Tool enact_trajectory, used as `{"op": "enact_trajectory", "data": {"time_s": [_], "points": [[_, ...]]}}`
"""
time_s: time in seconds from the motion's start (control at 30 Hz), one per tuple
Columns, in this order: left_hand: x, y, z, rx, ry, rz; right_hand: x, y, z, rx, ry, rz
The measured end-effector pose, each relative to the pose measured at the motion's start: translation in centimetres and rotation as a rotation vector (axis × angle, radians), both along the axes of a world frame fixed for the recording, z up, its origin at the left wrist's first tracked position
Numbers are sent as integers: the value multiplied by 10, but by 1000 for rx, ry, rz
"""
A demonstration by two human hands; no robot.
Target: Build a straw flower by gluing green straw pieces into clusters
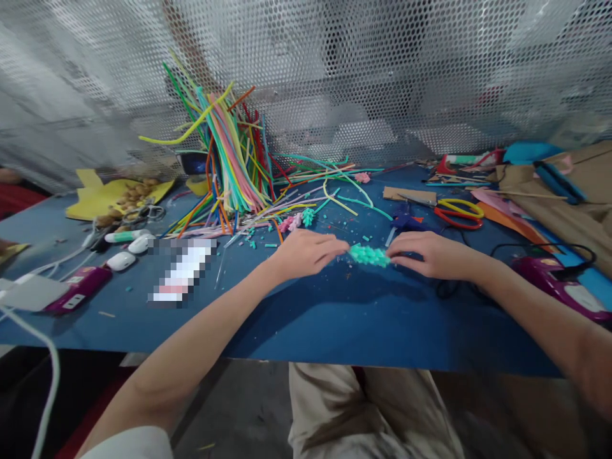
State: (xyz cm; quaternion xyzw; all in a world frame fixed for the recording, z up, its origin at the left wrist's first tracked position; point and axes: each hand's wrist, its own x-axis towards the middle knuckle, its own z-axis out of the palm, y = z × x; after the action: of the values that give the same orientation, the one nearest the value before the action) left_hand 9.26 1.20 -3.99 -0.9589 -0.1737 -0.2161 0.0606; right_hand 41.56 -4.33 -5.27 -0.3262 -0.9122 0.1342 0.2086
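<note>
Both hands, left hand [313, 251] and right hand [425, 252], pinch 1 green fuzzy piece [369, 255] at its 2 ends, fingertips nearly closed, left of the scissors [461, 202], apparently adjusting it; moving it calls for light, even pressure.

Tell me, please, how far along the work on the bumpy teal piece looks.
Seemingly done: the small teal cluster, pink cluster and lilac cluster. In hand: the bumpy teal piece, between left hand and right hand. Left, apparently: the tall bundle of coloured stems.
</note>
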Motion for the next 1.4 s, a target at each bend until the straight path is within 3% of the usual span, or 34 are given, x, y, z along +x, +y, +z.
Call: {"op": "enact_trajectory", "data": {"time_s": [0.17,0.37,0.47,0.6,0.7,0.93,1.13,1.4], "points": [[4,-6,-9,-118,146,-97,13,9,-6,-61,-100,29],[4,-6,-1,-235,147,-92,9,9,-8,-155,-134,17],[1,5,0,-240,50,56,5,5,-6,-190,-128,-31],[-8,29,-5,-164,-161,460,2,3,-2,-170,-56,-62],[-15,45,-8,-133,-217,592,3,3,-1,-108,0,-16],[-32,62,-9,-139,-216,664,6,7,-5,-25,24,22],[-55,82,-2,-204,-234,751,7,7,-1,-98,47,53],[-88,104,10,-114,-398,706,4,-1,7,-149,-15,-86]]}}
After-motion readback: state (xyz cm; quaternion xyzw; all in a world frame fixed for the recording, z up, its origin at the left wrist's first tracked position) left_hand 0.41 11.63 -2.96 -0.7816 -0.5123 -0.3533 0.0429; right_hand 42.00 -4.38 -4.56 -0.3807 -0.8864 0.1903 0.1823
